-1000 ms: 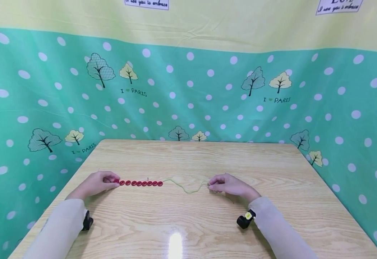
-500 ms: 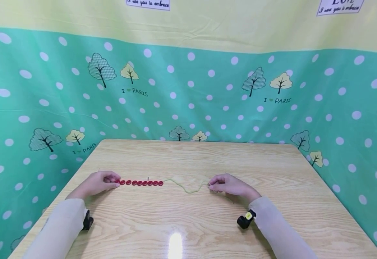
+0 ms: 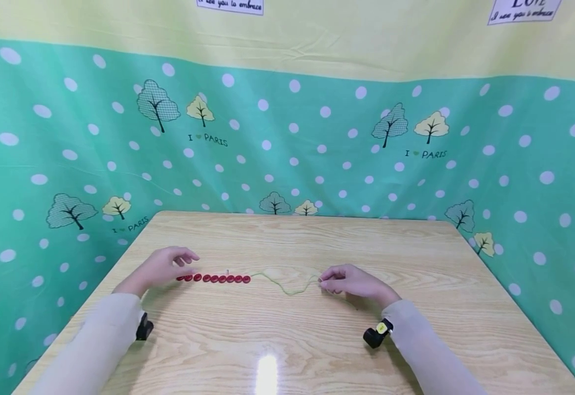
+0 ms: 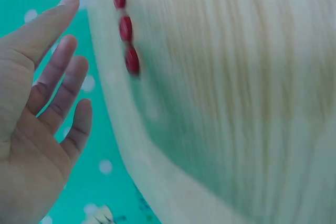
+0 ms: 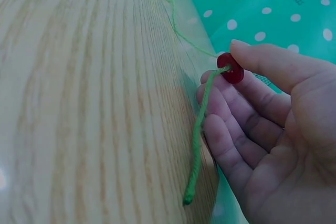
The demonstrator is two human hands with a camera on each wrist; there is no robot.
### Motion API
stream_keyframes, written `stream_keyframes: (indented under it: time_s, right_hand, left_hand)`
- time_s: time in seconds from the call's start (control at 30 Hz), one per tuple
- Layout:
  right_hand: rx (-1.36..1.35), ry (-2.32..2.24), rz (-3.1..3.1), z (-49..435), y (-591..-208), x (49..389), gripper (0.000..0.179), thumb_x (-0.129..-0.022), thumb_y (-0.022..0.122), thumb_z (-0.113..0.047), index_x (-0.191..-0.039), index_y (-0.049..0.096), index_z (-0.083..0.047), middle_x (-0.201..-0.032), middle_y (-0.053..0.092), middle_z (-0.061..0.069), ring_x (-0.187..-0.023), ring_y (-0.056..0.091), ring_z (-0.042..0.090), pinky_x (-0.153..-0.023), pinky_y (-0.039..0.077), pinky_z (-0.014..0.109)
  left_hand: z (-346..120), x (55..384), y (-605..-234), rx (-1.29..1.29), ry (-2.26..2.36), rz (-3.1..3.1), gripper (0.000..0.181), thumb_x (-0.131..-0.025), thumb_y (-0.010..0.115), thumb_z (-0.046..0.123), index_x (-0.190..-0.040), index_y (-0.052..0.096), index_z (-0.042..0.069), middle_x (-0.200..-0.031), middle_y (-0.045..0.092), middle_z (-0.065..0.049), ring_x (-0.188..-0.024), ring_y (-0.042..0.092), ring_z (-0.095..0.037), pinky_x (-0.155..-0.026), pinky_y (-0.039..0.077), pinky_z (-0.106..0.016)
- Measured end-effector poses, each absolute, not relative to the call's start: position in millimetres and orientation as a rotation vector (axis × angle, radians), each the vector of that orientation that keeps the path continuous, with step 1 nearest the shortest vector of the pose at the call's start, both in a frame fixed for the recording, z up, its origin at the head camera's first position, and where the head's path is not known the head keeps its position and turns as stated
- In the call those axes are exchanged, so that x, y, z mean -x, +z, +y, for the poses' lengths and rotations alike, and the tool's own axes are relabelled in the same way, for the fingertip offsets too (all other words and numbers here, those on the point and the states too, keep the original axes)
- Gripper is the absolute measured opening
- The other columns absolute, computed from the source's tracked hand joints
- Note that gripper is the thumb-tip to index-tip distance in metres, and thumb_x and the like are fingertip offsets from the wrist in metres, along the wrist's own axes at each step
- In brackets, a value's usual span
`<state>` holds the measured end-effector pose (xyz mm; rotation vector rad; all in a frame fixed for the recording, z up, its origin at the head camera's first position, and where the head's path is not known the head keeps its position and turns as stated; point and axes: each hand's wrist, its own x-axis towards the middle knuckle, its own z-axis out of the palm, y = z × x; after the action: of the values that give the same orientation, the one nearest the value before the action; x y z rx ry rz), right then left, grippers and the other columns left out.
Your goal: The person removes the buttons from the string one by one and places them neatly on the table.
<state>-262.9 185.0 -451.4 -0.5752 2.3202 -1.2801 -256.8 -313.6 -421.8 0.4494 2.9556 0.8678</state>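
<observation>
A row of several red buttons point(image 3: 222, 278) lies across the table, threaded on a green string point(image 3: 289, 293) that runs on to the right in a loose wave. Above the row's left end hovers my left hand point(image 3: 168, 267), fingers spread and apart from the buttons. The left wrist view confirms that hand point(image 4: 39, 124) is empty beside the last red buttons point(image 4: 132, 60). My right hand point(image 3: 350, 281) pinches one more red button point(image 5: 231, 68) between thumb and fingers. The free end of the green string point(image 5: 197, 140) comes through that button and hangs down.
The wooden table point(image 3: 287, 241) is bounded at the back and sides by a green dotted curtain point(image 3: 267, 131). A tiny pale upright bit point(image 3: 227, 272) shows just behind the button row. Light glares on the table's front point(image 3: 267, 373).
My left hand has let go of the left-end button, lifted and moved slightly right, its fingers opening. The right hand keeps its place and its pinch.
</observation>
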Motion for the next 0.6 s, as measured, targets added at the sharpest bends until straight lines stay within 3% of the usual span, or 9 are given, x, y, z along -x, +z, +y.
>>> stream_keyframes:
  time_s: [0.3,0.6]
  right_hand:
    - [0.59,-1.309,2.301,186,-451,263,0.033,-0.1,0.064,-0.031,-0.12,0.068,-0.005,-0.097,0.066,0.005,-0.085,0.058,0.02,-0.073,0.046,0.032]
    - [0.608,-1.324,2.288,186,-452,264,0.032,-0.101,0.062,-0.032,-0.118,0.068,-0.006,-0.099,0.067,0.006,-0.089,0.06,0.022,-0.078,0.049,0.035]
  left_hand:
    - [-252,267,-417,-0.772,0.88,2.914,0.029,-0.088,0.08,0.022,-0.113,0.072,0.011,-0.106,0.07,-0.005,-0.096,0.062,-0.022,-0.087,0.052,-0.047]
    - [-177,269,-412,-1.067,0.878,2.787,0.025,-0.089,0.079,0.023,-0.111,0.073,0.012,-0.105,0.069,-0.002,-0.097,0.063,-0.023,-0.087,0.052,-0.047]
